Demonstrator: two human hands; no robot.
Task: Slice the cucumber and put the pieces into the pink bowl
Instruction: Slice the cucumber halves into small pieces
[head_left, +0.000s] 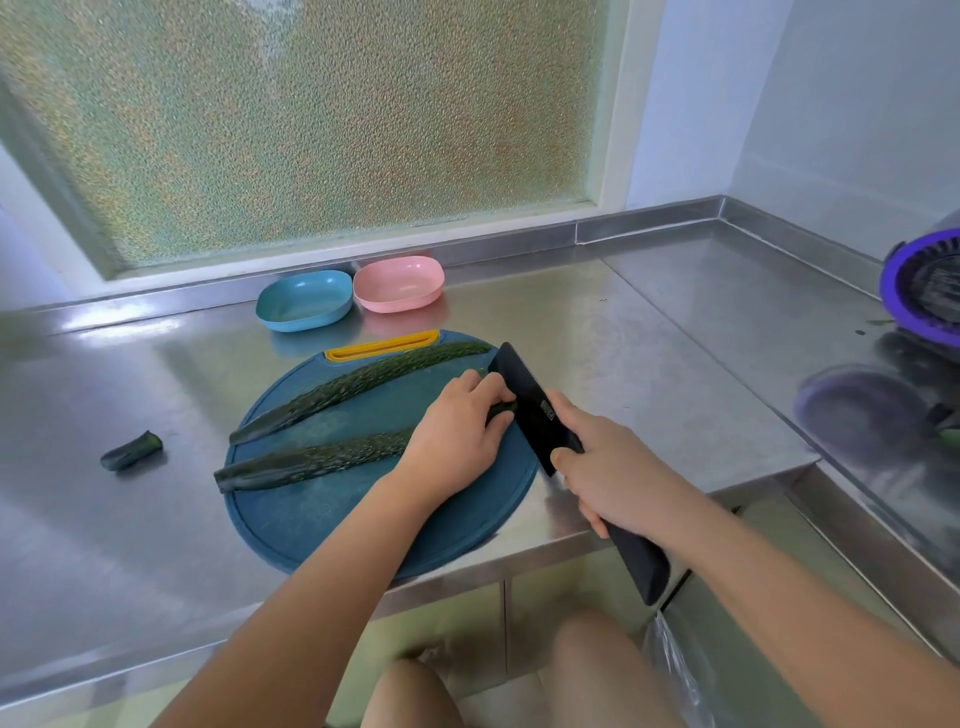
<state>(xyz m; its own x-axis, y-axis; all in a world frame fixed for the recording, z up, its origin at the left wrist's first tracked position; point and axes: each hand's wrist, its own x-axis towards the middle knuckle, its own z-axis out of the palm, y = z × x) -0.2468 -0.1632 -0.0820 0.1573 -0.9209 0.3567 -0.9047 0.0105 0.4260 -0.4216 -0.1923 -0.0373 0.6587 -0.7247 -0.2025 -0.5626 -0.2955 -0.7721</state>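
Observation:
Two long cucumber halves lie on a round dark-blue cutting board (311, 514): the far half (358, 384) and the near half (311, 460). My left hand (457, 431) grips the right end of the near half, fingers curled over it. My right hand (613, 467) grips the handle of a black knife (535, 405); its blade stands across the cucumber's right end, right beside my left fingers. The empty pink bowl (399, 283) sits behind the board by the window.
A blue bowl (304, 300) stands left of the pink one. A cut cucumber end (132, 451) lies on the steel counter (649, 338) left of the board. A purple-rimmed appliance (922, 291) stands at the far right. The counter's front edge runs just below the board.

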